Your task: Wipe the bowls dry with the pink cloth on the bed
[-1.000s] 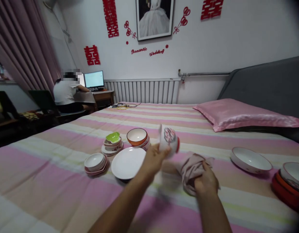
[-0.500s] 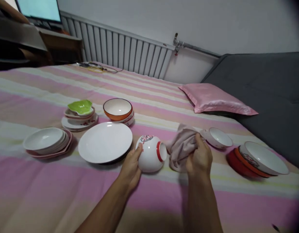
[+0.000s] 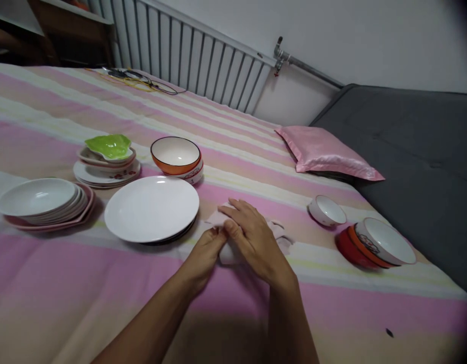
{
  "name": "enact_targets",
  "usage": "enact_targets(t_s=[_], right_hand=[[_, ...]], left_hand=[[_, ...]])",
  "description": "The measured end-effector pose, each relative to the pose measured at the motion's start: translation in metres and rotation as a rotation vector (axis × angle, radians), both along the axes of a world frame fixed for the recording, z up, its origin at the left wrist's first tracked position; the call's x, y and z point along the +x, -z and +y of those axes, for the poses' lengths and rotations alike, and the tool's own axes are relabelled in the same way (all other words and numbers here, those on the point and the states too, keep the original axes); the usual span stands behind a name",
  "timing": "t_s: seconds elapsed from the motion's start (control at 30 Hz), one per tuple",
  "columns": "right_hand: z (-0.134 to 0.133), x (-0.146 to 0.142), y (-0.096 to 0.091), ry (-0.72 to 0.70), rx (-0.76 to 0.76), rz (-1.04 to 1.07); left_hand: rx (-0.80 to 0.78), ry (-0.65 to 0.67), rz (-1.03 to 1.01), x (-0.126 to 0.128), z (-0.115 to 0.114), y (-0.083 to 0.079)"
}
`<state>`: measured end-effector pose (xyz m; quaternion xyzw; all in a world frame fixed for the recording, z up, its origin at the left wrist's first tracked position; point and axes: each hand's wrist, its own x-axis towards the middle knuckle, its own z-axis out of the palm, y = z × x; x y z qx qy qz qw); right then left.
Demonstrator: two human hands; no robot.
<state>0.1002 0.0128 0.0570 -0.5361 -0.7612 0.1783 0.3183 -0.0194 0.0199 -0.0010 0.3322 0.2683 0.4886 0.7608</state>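
- Two hands have closed together at the middle of the bed. Half a second ago they were apart, the left hand (image 3: 203, 253) on a tipped white bowl with a red rim and the right hand (image 3: 252, 236) bunching a pink cloth just at its 3 o'clock.
- The cloth (image 3: 282, 236) now lies over the bowl (image 3: 226, 257). Only a pale sliver of the bowl shows under the hands, and the red rim and flower print are hidden.
- The right hand cups over the cloth with its fingers narrowly spread, pressing it down. The left hand's fingers curl against the bowl's near side to steady it.
- By the look of it, wiping has gone from lining up to actual contact. The bowl rests on the sheet rather than in the air, as it was a second ago.
- The view has dipped, so the desk and screen have gone from sight.
- The surface is a striped pink bedsheet (image 3: 66, 283).
- From the hands, a white plate (image 3: 152, 208) sits at 10 o'clock, an orange bowl (image 3: 175, 154) at 11, a green leaf dish (image 3: 109, 145) on stacked saucers beyond, and shallow bowls (image 3: 36, 197) at 9.
- A small white bowl (image 3: 327, 210) lies at 2 o'clock and a red-and-white stack (image 3: 375, 242) at 3.
- A pink pillow (image 3: 326, 151) is at 1 o'clock, a radiator (image 3: 188, 55) at 12 and a grey headboard (image 3: 408, 131) is on the right.
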Motion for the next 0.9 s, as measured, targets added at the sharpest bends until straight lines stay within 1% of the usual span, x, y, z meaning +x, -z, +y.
enact_targets(t_s=[0.1, 0.2, 0.27, 0.33, 0.4, 0.47, 0.57, 0.67, 0.77, 0.9], right_hand=[[0.01, 0.012, 0.006, 0.035, -0.006, 0.115], [0.019, 0.025, 0.016, 0.125, -0.124, 0.305], [0.022, 0.031, 0.02, 0.205, -0.218, 0.407], [0.021, 0.034, 0.021, 0.251, -0.263, 0.456], [0.018, 0.033, 0.016, 0.217, -0.261, 0.452], [0.012, 0.029, 0.007, 0.112, -0.224, 0.399], [0.003, 0.023, -0.007, -0.064, -0.16, 0.258], [-0.001, 0.02, -0.013, -0.176, -0.142, 0.161], [0.002, 0.02, -0.01, -0.188, -0.12, 0.158], [0.014, 0.023, 0.005, -0.076, -0.051, 0.205]], left_hand=[[0.034, 0.142, 0.036, -0.002, -0.002, -0.004], [0.051, 0.242, 0.076, -0.005, -0.003, -0.009], [0.055, 0.275, 0.094, -0.007, -0.004, -0.012], [0.052, 0.278, 0.105, -0.007, -0.005, -0.013], [0.051, 0.258, 0.106, -0.007, -0.004, -0.014], [0.045, 0.215, 0.098, -0.007, -0.003, -0.014], [0.025, 0.133, 0.067, -0.007, -0.001, -0.014], [0.033, 0.087, 0.049, -0.007, 0.0, -0.015], [0.062, 0.099, 0.068, -0.008, 0.0, -0.016], [0.102, 0.181, 0.126, -0.009, 0.001, -0.013]])
